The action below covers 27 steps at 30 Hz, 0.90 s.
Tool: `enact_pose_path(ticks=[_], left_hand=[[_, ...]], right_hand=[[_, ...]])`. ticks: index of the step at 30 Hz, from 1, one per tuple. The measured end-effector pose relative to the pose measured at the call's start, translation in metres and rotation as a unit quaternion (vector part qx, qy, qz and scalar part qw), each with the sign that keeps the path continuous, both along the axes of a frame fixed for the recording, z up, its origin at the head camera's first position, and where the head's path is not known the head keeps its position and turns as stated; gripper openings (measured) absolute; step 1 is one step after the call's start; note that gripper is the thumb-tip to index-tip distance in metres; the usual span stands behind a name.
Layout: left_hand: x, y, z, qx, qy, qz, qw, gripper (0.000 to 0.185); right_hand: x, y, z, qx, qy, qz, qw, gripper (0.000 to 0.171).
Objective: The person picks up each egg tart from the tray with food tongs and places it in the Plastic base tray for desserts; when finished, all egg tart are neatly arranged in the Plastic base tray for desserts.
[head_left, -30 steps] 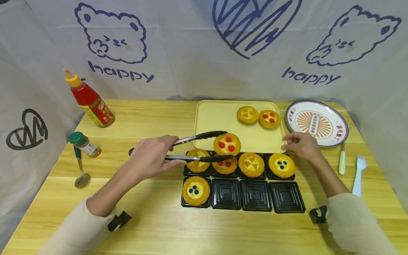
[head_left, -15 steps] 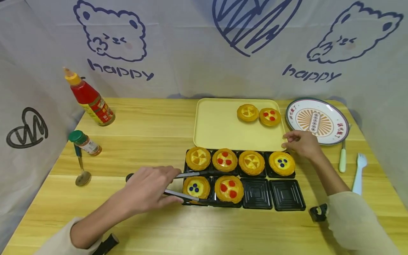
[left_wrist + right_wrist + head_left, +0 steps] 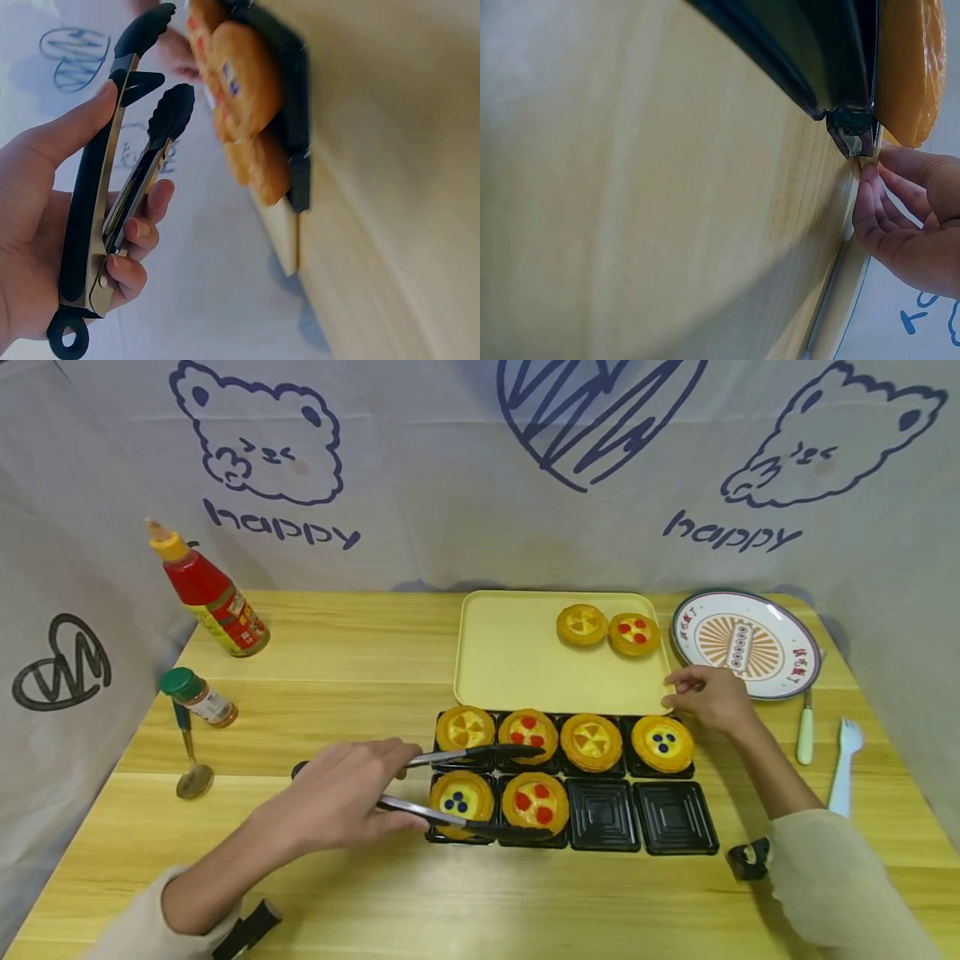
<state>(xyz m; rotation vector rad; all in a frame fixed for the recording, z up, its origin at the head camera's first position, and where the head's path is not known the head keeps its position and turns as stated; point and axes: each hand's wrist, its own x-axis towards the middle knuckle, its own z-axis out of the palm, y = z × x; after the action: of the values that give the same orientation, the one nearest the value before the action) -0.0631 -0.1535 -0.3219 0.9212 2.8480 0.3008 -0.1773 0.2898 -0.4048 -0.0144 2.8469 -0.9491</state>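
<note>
1. The yellow tray [image 3: 510,643] is taken as landmark; it is pinched at its right edge, by the near corner, between the thumb and fingers of the right hand [image 3: 708,700].
2. Tongs [image 3: 495,829] are gripped by the left hand [image 3: 348,793], at the near left of the yellow tray. The two hands are held well apart.
3. The tongs' arms are spread, and a red-dotted tart [image 3: 536,803] is seen between them from the head view; in the left wrist view, the tips are shown apart from the tarts.
4. That tart is set in the front row of the black trays [image 3: 603,814], on the near side of the yellow tray, with a blue-dotted tart [image 3: 459,793] placed just to its left.
5. The back row, just before the yellow tray's near edge, is filled from left to right by a wedge-topped tart [image 3: 466,727], another red-dotted one, another wedge-topped one and another blue-dotted one.
6. Two more tarts [image 3: 582,625], one wedge-topped and one red-dotted, are borne side by side on the yellow tray's far right part.
7. Well left of the yellow tray, a sauce bottle [image 3: 215,600], a green-capped jar [image 3: 199,697] and a spoon [image 3: 194,781] are placed.
8. Just right of it, a plate [image 3: 795,635] is set; farther right and nearer, a blue fork [image 3: 846,760] is laid.
</note>
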Motion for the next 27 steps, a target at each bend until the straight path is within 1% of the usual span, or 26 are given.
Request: enact_pose_path(ticks=[3, 5, 7, 10, 12, 15, 18, 20, 22, 27], left_hand=[[-0.014, 0.001, 0.006, 0.023, 0.009, 0.010, 0.9997, 0.064], [-0.029, 0.005, 0.008, 0.035, 0.010, 0.024, 0.9990, 0.067], [-0.046, 0.011, 0.007, 0.043, 0.012, 0.038, 0.9983, 0.069], [-0.076, 0.023, 0.001, 0.045, 0.008, 0.057, 0.9974, 0.067], [-0.097, 0.032, -0.004, 0.037, 0.004, 0.065, 0.9972, 0.064], [-0.126, 0.047, -0.012, 0.010, -0.003, 0.076, 0.9970, 0.063], [-0.150, 0.061, -0.019, -0.030, -0.009, 0.085, 0.9959, 0.067], [-0.160, 0.070, -0.023, -0.053, -0.013, 0.088, 0.9947, 0.070], [-0.168, 0.079, -0.026, -0.070, -0.016, 0.091, 0.9933, 0.072], [-0.177, 0.100, -0.032, -0.078, -0.021, 0.102, 0.9915, 0.065]], right_hand=[[-0.001, 0.001, 0.001, 0.003, -0.002, -0.001, 1.000, 0.036], [-0.001, 0.001, 0.001, 0.006, -0.005, 0.000, 1.000, 0.036], [0.000, 0.002, 0.001, 0.007, -0.007, -0.001, 1.000, 0.036], [0.000, 0.002, 0.002, 0.006, -0.010, -0.001, 1.000, 0.037], [0.000, 0.002, 0.002, 0.005, -0.008, 0.000, 1.000, 0.037], [0.000, 0.001, 0.003, 0.005, -0.005, 0.004, 1.000, 0.037], [0.000, 0.000, 0.002, 0.006, 0.000, 0.006, 1.000, 0.036], [0.000, 0.000, 0.000, 0.007, 0.003, 0.007, 1.000, 0.036], [-0.001, 0.001, -0.001, 0.008, 0.007, 0.008, 1.000, 0.036], [0.000, 0.002, 0.000, 0.008, 0.008, 0.008, 1.000, 0.036]])
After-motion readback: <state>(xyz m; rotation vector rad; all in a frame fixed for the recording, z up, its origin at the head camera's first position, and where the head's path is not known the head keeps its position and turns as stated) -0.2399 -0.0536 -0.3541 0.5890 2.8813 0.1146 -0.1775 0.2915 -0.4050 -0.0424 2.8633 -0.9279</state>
